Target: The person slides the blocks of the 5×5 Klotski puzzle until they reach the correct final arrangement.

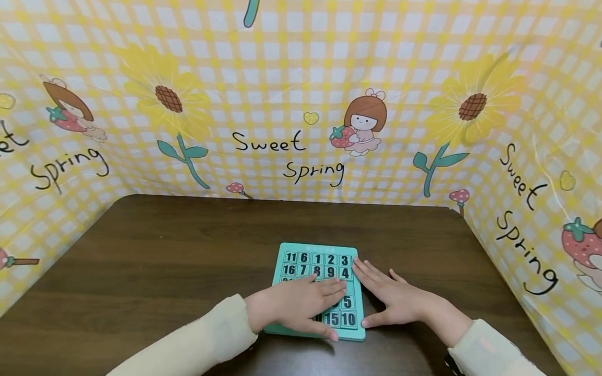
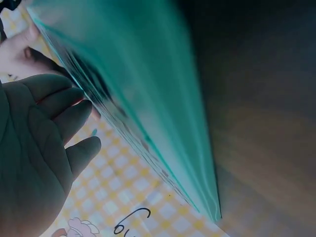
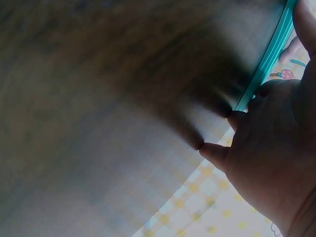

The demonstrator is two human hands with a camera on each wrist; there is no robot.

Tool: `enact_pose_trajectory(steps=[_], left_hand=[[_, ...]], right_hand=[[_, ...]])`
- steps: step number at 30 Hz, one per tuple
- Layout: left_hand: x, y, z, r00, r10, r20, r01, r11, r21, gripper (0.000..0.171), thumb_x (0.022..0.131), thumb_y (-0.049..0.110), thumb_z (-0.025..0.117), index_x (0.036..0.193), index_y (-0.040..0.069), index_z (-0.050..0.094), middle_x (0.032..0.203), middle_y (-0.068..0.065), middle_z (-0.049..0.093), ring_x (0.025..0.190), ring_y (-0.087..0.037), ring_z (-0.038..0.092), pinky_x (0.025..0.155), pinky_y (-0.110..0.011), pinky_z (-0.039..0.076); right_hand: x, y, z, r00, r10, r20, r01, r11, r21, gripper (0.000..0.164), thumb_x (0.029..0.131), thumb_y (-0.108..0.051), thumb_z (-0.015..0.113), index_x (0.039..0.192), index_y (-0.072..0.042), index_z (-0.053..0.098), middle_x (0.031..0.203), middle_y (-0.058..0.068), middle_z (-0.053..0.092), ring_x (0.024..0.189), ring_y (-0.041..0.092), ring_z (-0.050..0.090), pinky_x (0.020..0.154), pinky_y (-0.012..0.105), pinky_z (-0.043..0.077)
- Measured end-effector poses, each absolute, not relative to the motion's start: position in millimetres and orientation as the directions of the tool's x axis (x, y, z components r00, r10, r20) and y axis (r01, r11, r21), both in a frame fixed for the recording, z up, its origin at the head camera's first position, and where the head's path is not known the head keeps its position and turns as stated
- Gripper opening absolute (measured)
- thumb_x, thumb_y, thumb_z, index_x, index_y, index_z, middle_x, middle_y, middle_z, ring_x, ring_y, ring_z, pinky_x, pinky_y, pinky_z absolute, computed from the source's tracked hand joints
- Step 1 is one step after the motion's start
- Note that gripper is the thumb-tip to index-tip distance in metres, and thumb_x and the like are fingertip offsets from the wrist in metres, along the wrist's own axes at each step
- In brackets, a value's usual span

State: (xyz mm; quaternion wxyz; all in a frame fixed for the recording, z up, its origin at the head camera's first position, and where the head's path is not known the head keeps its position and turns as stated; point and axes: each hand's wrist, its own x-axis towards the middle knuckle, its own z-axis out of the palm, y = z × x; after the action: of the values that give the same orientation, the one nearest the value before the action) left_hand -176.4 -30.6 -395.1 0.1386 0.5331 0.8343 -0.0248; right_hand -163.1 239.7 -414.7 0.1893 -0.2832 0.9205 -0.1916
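Observation:
A teal sliding number puzzle (image 1: 301, 246) lies flat on the dark wooden table, its square tiles printed with black numbers. Across its middle and lower left stretches my left hand (image 1: 305, 302), fingers extended over the tiles and thumb pointing toward the lower edge. That hand hides several tiles; 11, 6, 1, 2, 3 show in the top row, and 15 and 10 at the lower right. My right hand (image 1: 400, 300) rests along the puzzle's right side, fingertips at the upper right edge and thumb at the lower right corner. In the left wrist view the puzzle's side (image 2: 182, 123) stands beside the left palm (image 2: 34, 153).
Brown wooden table (image 1: 188, 250) surrounds the puzzle. A yellow-and-white checked cloth (image 1: 263, 78) with sunflowers, cartoon figures and "Sweet Spring" lettering hangs behind the table and along both sides.

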Motion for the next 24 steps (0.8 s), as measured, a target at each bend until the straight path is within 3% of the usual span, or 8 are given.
enact_pose_trajectory(steps=[12,24], left_hand=[[-153.1,-40.7,-396.0,-0.306,0.925,-0.224,0.937,0.335,0.102,0.085,0.096,0.072,0.032,0.159,0.016,0.022,0.167,0.002,0.017,0.154,-0.01,0.016,0.12,-0.048,0.031],[-161.3,-38.0,-397.7,-0.344,0.91,-0.232,0.918,0.378,0.122,0.086,0.096,0.071,0.034,0.159,0.013,0.024,0.167,0.0,0.017,0.154,-0.013,0.017,0.12,-0.048,0.03]], right_hand=[[-161.2,241.6,-414.6,-0.77,-0.595,-0.232,-0.453,0.765,-0.459,0.111,0.084,-0.069,0.063,0.162,-0.015,0.006,0.169,0.006,-0.001,0.156,0.034,0.004,0.111,0.078,0.008],[-163.9,239.3,-415.3,-0.769,-0.594,-0.238,-0.456,0.769,-0.448,0.111,0.083,-0.071,0.062,0.162,-0.015,0.007,0.169,0.005,-0.001,0.156,0.033,0.005,0.111,0.077,0.009]])
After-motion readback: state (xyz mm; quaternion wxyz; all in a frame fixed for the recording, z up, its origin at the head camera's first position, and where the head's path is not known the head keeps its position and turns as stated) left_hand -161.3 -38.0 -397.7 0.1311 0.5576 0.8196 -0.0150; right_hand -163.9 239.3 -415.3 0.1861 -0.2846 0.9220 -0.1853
